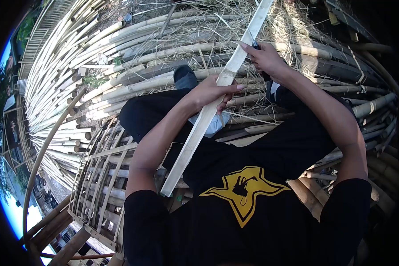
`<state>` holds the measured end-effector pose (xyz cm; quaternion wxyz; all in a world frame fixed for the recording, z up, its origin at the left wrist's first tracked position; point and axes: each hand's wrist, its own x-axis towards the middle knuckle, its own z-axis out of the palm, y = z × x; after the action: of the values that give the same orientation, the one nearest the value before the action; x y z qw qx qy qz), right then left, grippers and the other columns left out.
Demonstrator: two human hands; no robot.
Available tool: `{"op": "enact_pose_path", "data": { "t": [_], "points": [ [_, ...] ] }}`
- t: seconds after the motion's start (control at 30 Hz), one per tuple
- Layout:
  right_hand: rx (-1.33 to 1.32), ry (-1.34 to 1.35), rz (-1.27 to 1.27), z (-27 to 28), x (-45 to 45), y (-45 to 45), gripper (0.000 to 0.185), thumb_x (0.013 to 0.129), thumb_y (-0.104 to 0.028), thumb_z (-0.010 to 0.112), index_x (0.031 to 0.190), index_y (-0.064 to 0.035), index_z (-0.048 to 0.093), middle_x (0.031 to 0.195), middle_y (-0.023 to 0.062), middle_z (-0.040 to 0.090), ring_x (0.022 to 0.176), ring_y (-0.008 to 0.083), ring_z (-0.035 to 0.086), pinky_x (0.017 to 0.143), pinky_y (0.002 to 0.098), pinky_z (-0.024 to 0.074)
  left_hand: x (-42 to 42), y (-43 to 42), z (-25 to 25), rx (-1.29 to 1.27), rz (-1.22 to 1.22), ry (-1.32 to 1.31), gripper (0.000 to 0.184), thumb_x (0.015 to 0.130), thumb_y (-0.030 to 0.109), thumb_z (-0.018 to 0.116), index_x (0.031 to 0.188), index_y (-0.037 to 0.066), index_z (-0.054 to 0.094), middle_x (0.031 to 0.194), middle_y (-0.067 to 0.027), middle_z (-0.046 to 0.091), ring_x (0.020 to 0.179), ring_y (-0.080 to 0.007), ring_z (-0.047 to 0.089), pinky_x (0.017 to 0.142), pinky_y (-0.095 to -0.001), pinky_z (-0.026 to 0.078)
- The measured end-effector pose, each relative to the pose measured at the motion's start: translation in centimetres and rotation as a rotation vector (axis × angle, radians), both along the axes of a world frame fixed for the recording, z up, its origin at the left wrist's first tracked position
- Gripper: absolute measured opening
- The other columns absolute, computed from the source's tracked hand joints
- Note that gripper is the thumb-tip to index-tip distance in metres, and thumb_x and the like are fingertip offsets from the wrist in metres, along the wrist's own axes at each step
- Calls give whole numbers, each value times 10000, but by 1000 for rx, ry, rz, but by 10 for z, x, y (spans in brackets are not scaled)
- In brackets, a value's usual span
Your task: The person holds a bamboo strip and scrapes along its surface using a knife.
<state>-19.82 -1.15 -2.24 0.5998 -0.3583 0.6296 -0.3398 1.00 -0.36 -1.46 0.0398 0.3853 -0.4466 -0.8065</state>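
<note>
While the left hand (pixel 213 92) grips the long, pale split-bamboo strip (pixel 194 138) near its middle, thumb across it, the right hand (pixel 267 61) is closed around a dark-handled knife (pixel 256 45), its blade at the strip's edge. The strip slants from the upper edge of the view down between the forearms, above round, pale bamboo poles (pixel 150 57) strewn with dry straw (pixel 283 26).
</note>
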Motion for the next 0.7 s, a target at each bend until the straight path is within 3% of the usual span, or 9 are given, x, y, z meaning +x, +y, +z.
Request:
{"op": "enact_pose_path", "data": {
  "t": [0.07,0.17,0.23,0.4,0.47,0.6,0.7],
  "points": [
    [0,5,-24,-3,-1,-2,354,887,-361,614,789,-31,537,535,-42,413,408,55,361,379,246,288,-1,-1,-1,-12,10,25,260,858,220,667,899,28,496,514,3,493,344,-87,477,329,-231,419],
    [-21,68,-46,-7,-1,-4,358,883,-348,622,770,-15,560,537,-31,439,409,64,380,378,250,287,-2,1,-3,-91,71,56,321,844,224,683,973,1,491,539,-9,517,349,-94,492,330,-225,428],
    [-19,117,-27,-15,-1,-5,378,880,-365,619,761,-9,574,534,-22,452,421,71,399,392,257,296,-4,0,2,-230,103,-82,483,813,220,714,1118,-44,449,631,-57,564,376,-118,529,342,-241,437],
    [-54,290,82,-8,-2,-4,481,851,-464,612,721,-1,610,512,12,478,465,107,455,449,301,338,-6,-3,-4,-349,49,-171,390,812,167,670,1082,-55,499,585,-49,557,369,-105,518,339,-232,416],
    [-194,562,303,-5,-10,-5,551,820,-530,608,661,-3,604,500,42,477,482,142,466,492,341,366,-5,-3,-9,-439,35,-248,367,805,149,655,1071,-60,512,596,-60,568,372,-107,522,342,-233,413],
    [-278,654,493,-14,-31,-13,570,792,-545,630,619,-3,597,497,65,485,481,168,468,510,358,380,-3,-5,-15,-596,83,-344,342,782,149,629,1035,-64,541,613,-71,580,398,-124,537,357,-254,420],
    [-250,825,531,-17,-38,-13,518,814,-453,625,613,24,604,530,159,549,524,295,559,544,392,428,-1,-8,-19,-717,82,-394,360,764,169,617,1014,-80,542,624,-109,597,433,-158,570,390,-287,441]
  ]
}}
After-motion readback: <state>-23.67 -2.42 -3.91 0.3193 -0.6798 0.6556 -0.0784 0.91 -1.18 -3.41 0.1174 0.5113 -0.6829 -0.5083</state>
